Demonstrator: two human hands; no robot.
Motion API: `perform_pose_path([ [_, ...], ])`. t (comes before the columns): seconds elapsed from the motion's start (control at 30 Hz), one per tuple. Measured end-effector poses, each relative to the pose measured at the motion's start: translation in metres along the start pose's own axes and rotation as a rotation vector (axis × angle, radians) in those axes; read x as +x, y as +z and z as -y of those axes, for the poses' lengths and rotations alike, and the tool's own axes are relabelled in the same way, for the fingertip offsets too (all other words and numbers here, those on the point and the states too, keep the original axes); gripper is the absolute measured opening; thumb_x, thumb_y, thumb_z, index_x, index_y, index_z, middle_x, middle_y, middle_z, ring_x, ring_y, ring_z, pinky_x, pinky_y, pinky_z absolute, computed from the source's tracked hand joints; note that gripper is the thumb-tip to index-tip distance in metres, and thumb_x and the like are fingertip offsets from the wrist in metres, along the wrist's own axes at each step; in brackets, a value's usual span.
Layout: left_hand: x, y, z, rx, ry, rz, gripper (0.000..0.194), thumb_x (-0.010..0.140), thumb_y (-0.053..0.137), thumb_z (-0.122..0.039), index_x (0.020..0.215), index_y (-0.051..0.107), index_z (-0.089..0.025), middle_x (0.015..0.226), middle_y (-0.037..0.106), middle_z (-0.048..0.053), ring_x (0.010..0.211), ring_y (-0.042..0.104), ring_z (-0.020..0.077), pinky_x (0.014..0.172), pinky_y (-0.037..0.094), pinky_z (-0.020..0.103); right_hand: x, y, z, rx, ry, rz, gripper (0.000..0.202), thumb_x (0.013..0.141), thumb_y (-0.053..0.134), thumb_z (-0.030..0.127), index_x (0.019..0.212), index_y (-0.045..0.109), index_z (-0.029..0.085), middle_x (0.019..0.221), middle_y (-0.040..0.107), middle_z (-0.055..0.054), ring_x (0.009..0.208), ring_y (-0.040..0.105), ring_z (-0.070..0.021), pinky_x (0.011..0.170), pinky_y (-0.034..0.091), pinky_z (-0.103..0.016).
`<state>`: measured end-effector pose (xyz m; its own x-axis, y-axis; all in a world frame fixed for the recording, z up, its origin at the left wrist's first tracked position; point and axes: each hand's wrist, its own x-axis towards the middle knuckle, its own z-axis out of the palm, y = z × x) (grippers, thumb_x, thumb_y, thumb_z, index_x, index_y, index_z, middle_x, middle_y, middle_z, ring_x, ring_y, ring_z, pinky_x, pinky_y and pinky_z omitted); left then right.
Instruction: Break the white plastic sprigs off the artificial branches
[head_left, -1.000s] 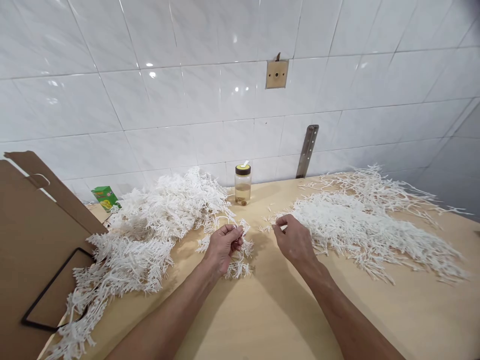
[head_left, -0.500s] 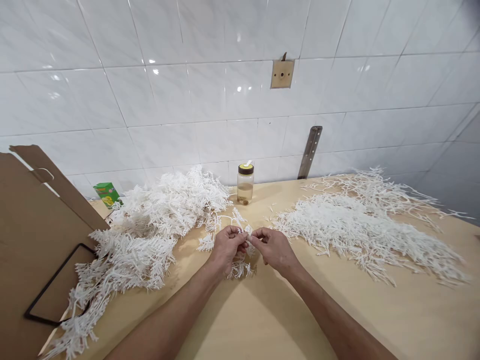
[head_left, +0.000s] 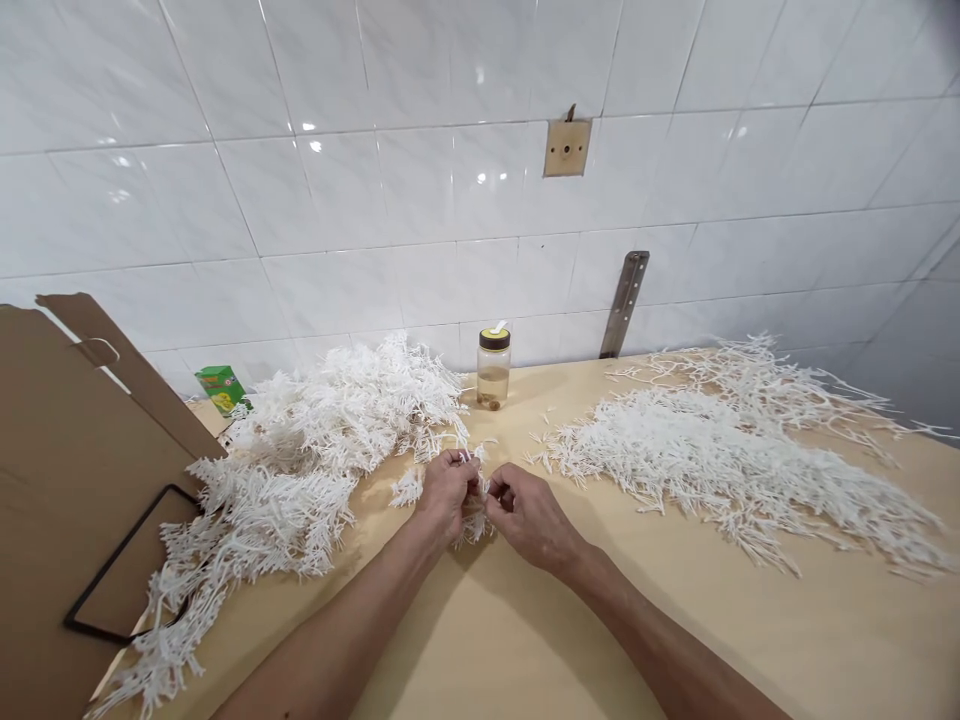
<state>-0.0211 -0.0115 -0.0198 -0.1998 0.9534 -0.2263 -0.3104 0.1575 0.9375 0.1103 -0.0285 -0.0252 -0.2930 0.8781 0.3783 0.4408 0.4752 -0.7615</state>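
A white, branching plastic sprig point(head_left: 475, 526) sits between my hands over the middle of the table. My left hand point(head_left: 444, 492) is closed around it, thumb pressed to the fingers. From the right, my right hand point(head_left: 531, 512) pinches at the sprig's edge, its fingertips near those of the left; what exactly they grip is partly hidden. To the left spreads a big heap of similar white sprigs point(head_left: 322, 430). On the right lies a flat pile of small loose white pieces point(head_left: 697, 450), with bare white stems point(head_left: 772, 385) behind it.
A jar with a dark and yellow lid point(head_left: 493, 385) holds liquid near the tiled wall. A cardboard box point(head_left: 82, 480) stands at the left, with a black wire frame point(head_left: 112, 565) beside it. A green carton point(head_left: 222, 390) and a metal bracket point(head_left: 624, 305) are farther back.
My fingertips have moved slightly apart; both hands have shifted a little to the left. The view has turned slightly, and the piles look unchanged.
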Motion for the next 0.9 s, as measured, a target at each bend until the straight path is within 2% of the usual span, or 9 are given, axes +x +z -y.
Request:
perform_pose_path([
  [0.07,0.003,-0.004,-0.004,-0.011,0.037,0.004,0.031,0.058,0.079,-0.026,0.076,0.055,-0.018,0.052,0.054,-0.004,0.045,0.048,0.0090,0.045,0.036,0.021,0.000,-0.003,0.000,-0.004,-0.014,-0.015,0.005,0.078,0.051,0.023,0.074,0.053,0.020,0.070,0.060,-0.001,0.061,0.054,-0.0137,0.058,0.042,-0.025],
  [0.2,0.005,-0.008,-0.007,-0.066,0.078,0.087,0.032,0.058,0.082,-0.027,0.073,0.056,-0.016,0.057,0.058,-0.002,0.050,0.052,0.0088,0.051,0.040,0.021,0.008,-0.026,-0.019,-0.159,0.222,-0.190,0.005,0.078,0.054,0.025,0.078,0.054,0.021,0.065,0.059,0.000,0.058,0.054,-0.0161,0.056,0.041,-0.027],
  [0.33,0.001,-0.005,-0.006,-0.080,0.054,0.150,0.035,0.058,0.084,-0.032,0.070,0.054,-0.017,0.057,0.058,0.000,0.053,0.053,0.0098,0.053,0.040,0.022,0.012,-0.050,-0.036,-0.397,0.267,-0.336,0.013,0.077,0.054,0.023,0.087,0.060,0.017,0.087,0.065,-0.009,0.068,0.058,-0.0189,0.069,0.045,-0.033],
  [0.4,-0.002,-0.003,-0.005,-0.060,0.041,0.147,0.036,0.059,0.083,-0.033,0.071,0.054,-0.017,0.057,0.059,0.000,0.053,0.054,0.0102,0.052,0.039,0.022,0.011,-0.051,-0.033,-0.333,0.257,-0.282,0.018,0.082,0.053,0.030,0.088,0.063,0.017,0.092,0.066,-0.010,0.066,0.059,-0.0179,0.068,0.047,-0.033],
  [0.5,-0.006,-0.001,-0.005,-0.004,0.023,0.133,0.036,0.061,0.081,-0.036,0.073,0.053,-0.018,0.058,0.060,0.000,0.047,0.050,0.0090,0.047,0.035,0.021,0.008,-0.038,-0.018,-0.012,0.292,-0.016,0.033,0.088,0.049,0.047,0.089,0.064,0.018,0.075,0.064,-0.003,0.048,0.054,-0.0134,0.051,0.045,-0.028],
  [0.57,-0.007,-0.001,-0.004,0.023,0.019,0.122,0.036,0.061,0.081,-0.037,0.073,0.052,-0.018,0.057,0.060,-0.001,0.044,0.046,0.0082,0.045,0.032,0.021,0.006,-0.026,-0.009,0.135,0.321,0.098,0.037,0.086,0.051,0.053,0.086,0.064,0.018,0.066,0.060,0.001,0.040,0.049,-0.0109,0.041,0.039,-0.024],
  [0.7,-0.007,0.000,-0.001,0.011,0.030,0.121,0.036,0.059,0.081,-0.036,0.071,0.053,-0.017,0.054,0.058,-0.002,0.044,0.045,0.0076,0.044,0.031,0.020,0.005,-0.015,-0.006,0.108,0.299,0.042,0.032,0.083,0.057,0.048,0.073,0.061,0.018,0.064,0.061,0.001,0.047,0.052,-0.0116,0.045,0.039,-0.023],
  [0.8,-0.006,0.002,0.002,-0.038,0.005,0.112,0.038,0.057,0.083,-0.036,0.071,0.053,-0.017,0.055,0.057,-0.003,0.044,0.045,0.0074,0.045,0.034,0.020,0.005,-0.012,-0.006,0.026,0.135,0.019,0.023,0.085,0.056,0.036,0.071,0.060,0.019,0.068,0.064,0.000,0.062,0.057,-0.0142,0.058,0.043,-0.025],
  [0.9,-0.003,0.002,0.005,-0.082,0.000,0.091,0.038,0.056,0.084,-0.033,0.073,0.053,-0.018,0.057,0.056,-0.004,0.045,0.048,0.0084,0.046,0.039,0.022,0.000,-0.006,0.000,-0.050,0.000,0.048,0.020,0.087,0.050,0.027,0.070,0.056,0.020,0.067,0.062,0.000,0.063,0.055,-0.0144,0.061,0.040,-0.025],
])
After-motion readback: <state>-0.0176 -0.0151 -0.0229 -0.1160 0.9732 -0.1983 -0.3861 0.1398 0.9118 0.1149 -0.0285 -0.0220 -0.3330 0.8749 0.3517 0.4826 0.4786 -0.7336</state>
